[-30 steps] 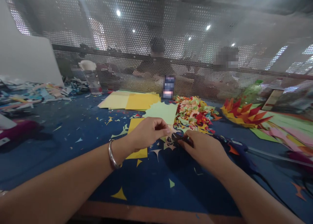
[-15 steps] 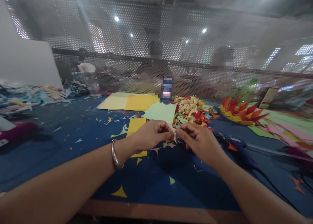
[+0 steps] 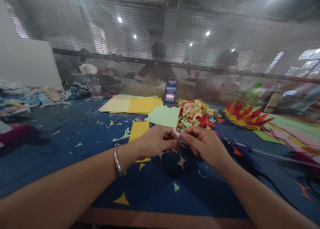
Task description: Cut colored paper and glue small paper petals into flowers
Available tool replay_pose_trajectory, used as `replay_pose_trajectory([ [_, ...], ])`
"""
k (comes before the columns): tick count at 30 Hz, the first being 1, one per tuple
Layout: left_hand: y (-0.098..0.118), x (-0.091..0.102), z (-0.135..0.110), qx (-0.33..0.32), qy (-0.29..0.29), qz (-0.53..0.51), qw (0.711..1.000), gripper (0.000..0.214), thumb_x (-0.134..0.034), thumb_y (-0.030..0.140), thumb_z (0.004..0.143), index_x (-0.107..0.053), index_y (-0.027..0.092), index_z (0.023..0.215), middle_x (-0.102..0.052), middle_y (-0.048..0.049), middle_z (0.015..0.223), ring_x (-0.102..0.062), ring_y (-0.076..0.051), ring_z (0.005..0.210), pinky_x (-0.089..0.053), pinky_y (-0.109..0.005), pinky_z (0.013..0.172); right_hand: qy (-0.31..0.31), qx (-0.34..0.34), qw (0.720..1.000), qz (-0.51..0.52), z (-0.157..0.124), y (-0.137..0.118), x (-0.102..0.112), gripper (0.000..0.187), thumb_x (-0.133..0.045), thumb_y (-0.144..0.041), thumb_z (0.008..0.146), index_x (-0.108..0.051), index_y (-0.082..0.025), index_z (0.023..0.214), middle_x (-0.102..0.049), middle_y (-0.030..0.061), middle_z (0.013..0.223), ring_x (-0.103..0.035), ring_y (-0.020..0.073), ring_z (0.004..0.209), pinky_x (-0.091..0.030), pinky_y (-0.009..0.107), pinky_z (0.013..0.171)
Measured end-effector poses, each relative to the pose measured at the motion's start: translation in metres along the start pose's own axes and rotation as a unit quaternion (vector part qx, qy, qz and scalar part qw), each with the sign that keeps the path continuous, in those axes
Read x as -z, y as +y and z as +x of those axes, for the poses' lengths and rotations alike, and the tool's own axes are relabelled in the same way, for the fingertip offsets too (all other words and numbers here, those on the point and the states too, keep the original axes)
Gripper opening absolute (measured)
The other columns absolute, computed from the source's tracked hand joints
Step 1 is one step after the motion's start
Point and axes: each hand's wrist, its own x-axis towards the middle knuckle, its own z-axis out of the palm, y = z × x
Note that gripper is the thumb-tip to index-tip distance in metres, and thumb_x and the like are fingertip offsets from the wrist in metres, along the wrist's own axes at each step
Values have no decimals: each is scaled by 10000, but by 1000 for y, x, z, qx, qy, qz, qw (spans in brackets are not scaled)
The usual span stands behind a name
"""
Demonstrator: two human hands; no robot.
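Note:
My left hand (image 3: 158, 141), with a metal bangle on its wrist, is closed in a pinch above the middle of the table. Close by on the right, my right hand (image 3: 206, 145) pinches too, fingertips facing the left ones. Whatever sits between the fingers is too small and hidden to make out. Under them lie pale paper scraps, among them a four-pointed one (image 3: 181, 162). A yellow paper strip (image 3: 138, 130) is partly covered by my left hand. Just beyond the hands lie a pale green jagged-edged paper (image 3: 163, 115) and a heap of small coloured paper pieces (image 3: 196, 113).
Yellow paper sheets (image 3: 143, 104) lie behind, near a propped-up phone (image 3: 171, 91). At right are a red-orange spiky paper piece (image 3: 247, 115), a green bottle (image 3: 253, 92) and a dark blue corded tool (image 3: 246, 152). A lidded cup (image 3: 92, 82) stands left, before the perforated screen (image 3: 130, 65).
Both hands remain pinched at nearly the same place, with slight finger movement. A pale four-pointed scrap now shows on the table below them.

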Motion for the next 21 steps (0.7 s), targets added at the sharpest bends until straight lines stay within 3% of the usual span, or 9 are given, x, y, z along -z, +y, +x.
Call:
replay_pose_trajectory([
  [15, 3, -3, 0, 7, 15, -104, 994, 179, -630, 309, 782, -594, 134, 767, -634, -28, 719, -525, -95, 621, -413, -230, 636, -12, -55, 994, 92, 1, 1, -2, 298, -574, -454, 839, -563, -178, 727, -429, -84, 449, -318, 31, 338, -201, 162, 328],
  [21, 1, -5, 0, 11, -11, -116, 993, 197, -642, 327, 773, -583, 140, 753, -639, -33, 735, -518, -92, 622, -406, -235, 647, -22, -68, 985, 154, 1, 5, -2, 282, -606, -428, 825, -541, -179, 709, -414, -89, 442, -285, 33, 343, -187, 172, 347],
])
